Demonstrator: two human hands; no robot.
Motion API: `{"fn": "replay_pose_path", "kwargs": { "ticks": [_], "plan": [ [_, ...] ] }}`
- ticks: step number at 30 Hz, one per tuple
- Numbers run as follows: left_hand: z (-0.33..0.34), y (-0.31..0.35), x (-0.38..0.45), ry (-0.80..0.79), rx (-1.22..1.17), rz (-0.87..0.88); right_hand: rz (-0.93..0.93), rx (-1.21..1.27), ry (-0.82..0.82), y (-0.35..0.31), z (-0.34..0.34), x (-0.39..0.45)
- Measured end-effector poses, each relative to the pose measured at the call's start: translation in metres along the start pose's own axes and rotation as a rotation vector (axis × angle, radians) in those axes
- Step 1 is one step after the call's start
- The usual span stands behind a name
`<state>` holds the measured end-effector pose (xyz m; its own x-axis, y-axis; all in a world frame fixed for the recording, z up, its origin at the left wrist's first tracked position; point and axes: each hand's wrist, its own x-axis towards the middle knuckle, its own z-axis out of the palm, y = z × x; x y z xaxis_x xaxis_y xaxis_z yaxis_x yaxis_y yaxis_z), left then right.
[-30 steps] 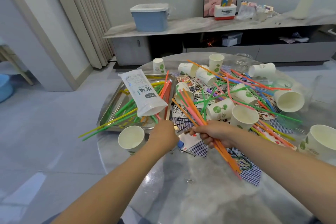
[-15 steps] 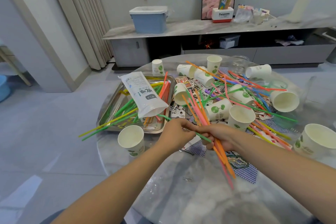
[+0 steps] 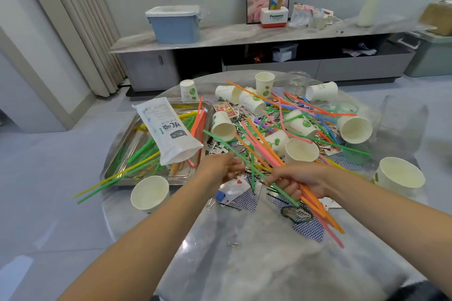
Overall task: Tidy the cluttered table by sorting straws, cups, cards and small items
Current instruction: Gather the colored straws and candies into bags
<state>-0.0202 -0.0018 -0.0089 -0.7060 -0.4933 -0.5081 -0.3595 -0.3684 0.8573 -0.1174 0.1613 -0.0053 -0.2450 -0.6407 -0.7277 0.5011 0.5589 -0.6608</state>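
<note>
Right hand, at centre right of the frame, curled tight around a bundle of straws, mostly orange and pink with one green, slanting from upper left above the fist to lower right past the wrist. Left hand, just left of it, motion-blurred, fingers reaching toward the green straw; whether pinching it or merely touching, cannot tell. Under and between the hands, scattered playing cards, blue-patterned backs and a red heart showing, with hairpins and a paper clip beside them. Lower down, bare marble table with one more small clip. Left of the hands, an upright paper cup at the table edge, just below a steel tray holding green, yellow and orange straws and a white plastic pouch lying slantwise across it. Above the hands, a heap of loose straws, cards and tipped paper cups; far right, a larger paper bowl. At the back, a low cabinet with a blue lidded bin.
</note>
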Motion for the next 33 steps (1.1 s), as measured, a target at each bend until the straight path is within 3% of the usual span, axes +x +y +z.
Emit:
{"fn": "replay_pose_path", "kwargs": {
  "ticks": [9,16,25,28,33],
  "plan": [
    [0.013,0.007,0.01,0.05,-0.019,0.102,0.048,-0.099,-0.043,0.008,-0.015,-0.007],
    [0.045,0.007,0.005,-0.139,0.046,0.013,-0.121,0.031,0.037,0.008,-0.018,-0.015],
    [0.075,0.002,-0.001,-0.27,0.175,0.062,-0.209,0.022,0.157,0.011,-0.033,-0.025],
    [0.083,0.006,-0.007,-0.23,0.35,0.174,-0.299,0.017,0.205,0.007,-0.041,-0.042],
    [0.102,0.002,0.01,0.003,0.729,0.514,-0.354,-0.091,0.403,0.0,-0.068,-0.061]
  ]
}}
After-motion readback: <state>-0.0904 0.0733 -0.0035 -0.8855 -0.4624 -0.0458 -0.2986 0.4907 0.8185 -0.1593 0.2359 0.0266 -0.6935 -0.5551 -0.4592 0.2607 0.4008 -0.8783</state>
